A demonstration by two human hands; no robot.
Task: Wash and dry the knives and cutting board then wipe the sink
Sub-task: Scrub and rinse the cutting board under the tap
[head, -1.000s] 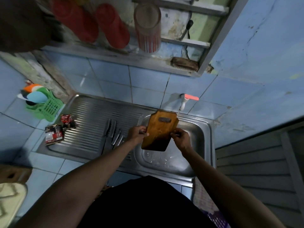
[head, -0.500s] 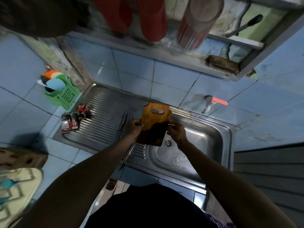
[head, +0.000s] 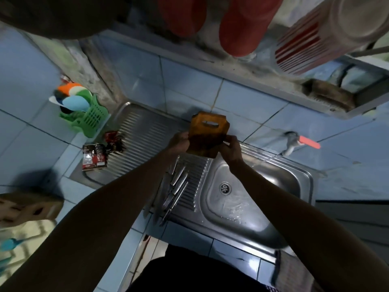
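Board (head: 207, 133): wooden cutting board, orange-brown, darker and wet-looking on its lower half, chamfered top corners, oblong handle slot near the top edge. It is held upright in the air over the sink's (head: 280, 178) far rim, at the junction of drainer and basin. Long axis runs vertical, slot end up, broad face toward the camera.

Both hands clamp it by the side edges: left hand (head: 177, 144) on the left edge, fingers curled round it; right hand (head: 231, 149) on the right edge, thumb and fingers pinching. Forearms extended, converging on the board.

Sink is stainless steel, ribbed drainer on the left, smooth rounded basin on the right with a round perforated drain; water beads on the basin floor. Knives (head: 174, 190), metal, lie in a loose bundle on the drainer's near right part, long axes running near-to-far, slightly diagonal. Green plastic slotted basket (head: 90, 119) sits on the tiled worktop (head: 31, 144) beyond the drainer's far left corner.
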